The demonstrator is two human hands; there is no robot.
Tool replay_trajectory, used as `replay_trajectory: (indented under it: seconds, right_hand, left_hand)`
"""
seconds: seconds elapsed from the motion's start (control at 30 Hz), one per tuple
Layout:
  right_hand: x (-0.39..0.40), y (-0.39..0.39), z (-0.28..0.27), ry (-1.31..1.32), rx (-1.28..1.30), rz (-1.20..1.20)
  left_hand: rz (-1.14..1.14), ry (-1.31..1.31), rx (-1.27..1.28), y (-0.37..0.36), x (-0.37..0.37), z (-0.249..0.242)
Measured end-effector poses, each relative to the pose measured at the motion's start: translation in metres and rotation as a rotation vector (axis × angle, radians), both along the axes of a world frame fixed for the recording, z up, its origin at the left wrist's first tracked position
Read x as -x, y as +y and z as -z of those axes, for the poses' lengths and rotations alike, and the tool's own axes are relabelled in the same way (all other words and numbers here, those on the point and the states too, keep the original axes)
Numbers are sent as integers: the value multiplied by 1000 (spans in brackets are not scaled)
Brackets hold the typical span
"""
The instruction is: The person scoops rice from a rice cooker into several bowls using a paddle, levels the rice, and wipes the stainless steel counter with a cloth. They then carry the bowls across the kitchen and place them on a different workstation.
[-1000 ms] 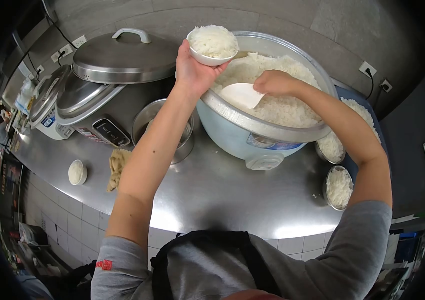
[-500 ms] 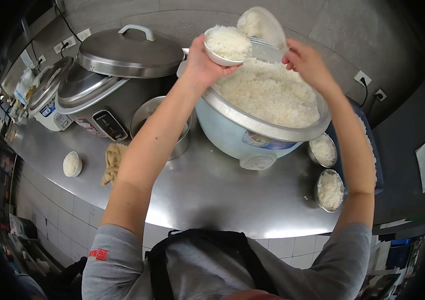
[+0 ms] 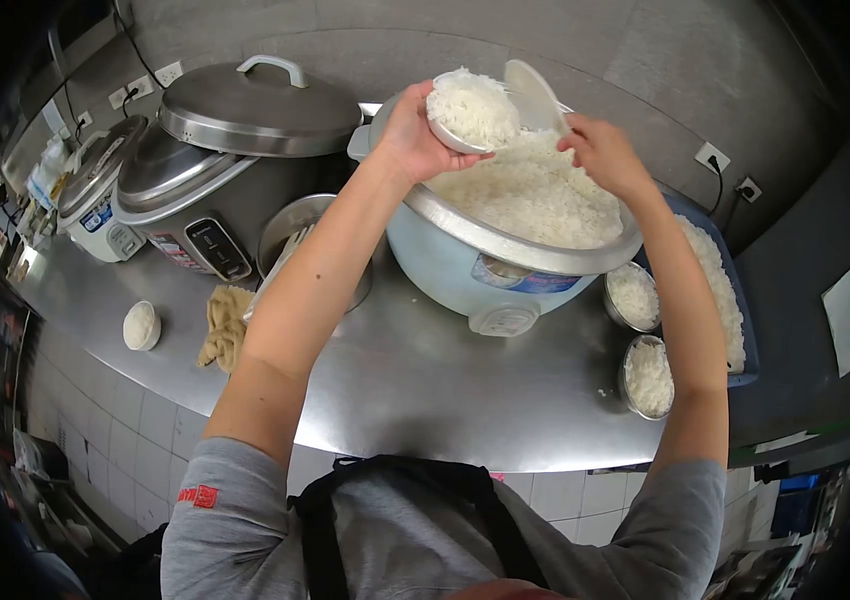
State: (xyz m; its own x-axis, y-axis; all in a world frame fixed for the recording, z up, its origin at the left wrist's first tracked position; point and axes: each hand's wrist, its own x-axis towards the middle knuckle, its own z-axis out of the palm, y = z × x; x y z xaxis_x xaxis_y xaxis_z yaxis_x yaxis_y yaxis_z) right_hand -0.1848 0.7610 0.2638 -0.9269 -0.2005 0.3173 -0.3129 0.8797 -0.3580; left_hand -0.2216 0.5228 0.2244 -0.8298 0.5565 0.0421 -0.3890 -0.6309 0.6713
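Note:
My left hand (image 3: 415,140) is wrapped round a white bowl (image 3: 453,140) heaped with rice (image 3: 475,108), above the left part of a large light-blue cooker (image 3: 435,260). In my right hand (image 3: 600,152) is the handle of a pale rice paddle (image 3: 535,95). The paddle's blade is on edge against the right side of the heaped rice. Below both hands, the open cooker holds a large mass of rice (image 3: 545,205).
Two metal bowls of rice (image 3: 633,296) (image 3: 649,378) and a blue tub (image 3: 743,379) of rice stand right. At left are a small white bowl (image 3: 142,326), a cloth (image 3: 224,325), a metal pot (image 3: 290,215) and lidded cookers (image 3: 180,210).
The paddle has come down from above the cooker's back rim and turned, so its blade now meets the rice in the bowl. The bowl has shifted slightly right, and its rice is heaped higher.

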Motion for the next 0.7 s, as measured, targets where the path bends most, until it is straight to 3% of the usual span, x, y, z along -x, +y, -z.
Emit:
replay_trajectory:
  seconds: [0.1,0.2,0.3,0.4,0.57,0.7]
  right_hand:
    - [-5,-14,2,70,65,-193]
    - [-1,-9,11,327,-92,-335]
    - [-4,3,-13,533,-229,-285]
    - [-31,-17,-28,764,-525,-335]
    - [-34,-36,-17,623,-681,-148]
    - [-35,-58,-47,410,-621,-318]
  left_hand:
    - [64,-16,55,3,-1,-4]
    - [0,-47,107,6,-3,-5]
    - [-33,-70,134,7,-3,-7]
    - [-67,-90,107,9,-5,-5]
    - [-137,-18,11,12,-18,4]
    - [-152,95,-141,-12,-39,11]
